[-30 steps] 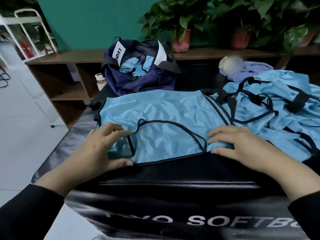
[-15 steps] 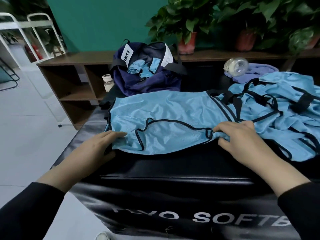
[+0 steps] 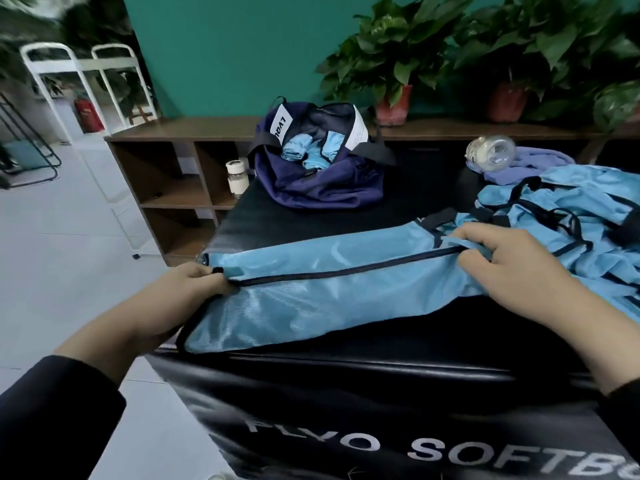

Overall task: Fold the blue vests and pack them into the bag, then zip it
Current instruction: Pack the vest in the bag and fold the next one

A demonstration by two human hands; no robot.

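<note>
1. The blue vest [image 3: 346, 292] lies across the middle of the frame on the black padded table [image 3: 346, 362]. It is folded lengthwise into a long band, with a dark piped edge running along its upper layer from left to right. The fabric is shiny and slightly see-through near its lower left corner.
2. The left hand [image 3: 180, 296], at centre left, pinches the left end of the vest's piped edge; its fingers are curled closed round the cloth.
3. The navy bag [image 3: 322, 181] sits open at upper centre, on the far part of the table, well apart from both hands. Pale blue folded cloth shows inside its mouth, and a white label stands on its left rim.
4. The right hand [image 3: 516, 268], at centre right, grips the right end of the same piped edge, its fingers bent over the fabric and a short blue strap end sticking out beside them.
5. The pile of vests [image 3: 568, 209] lies unfolded at the right of the frame, a heap of blue cloth and dark straps, just behind and beside the right hand.
6. A clear bottle [image 3: 491, 154] lies on its side above the pile, against a purple cloth [image 3: 530, 164].
</note>
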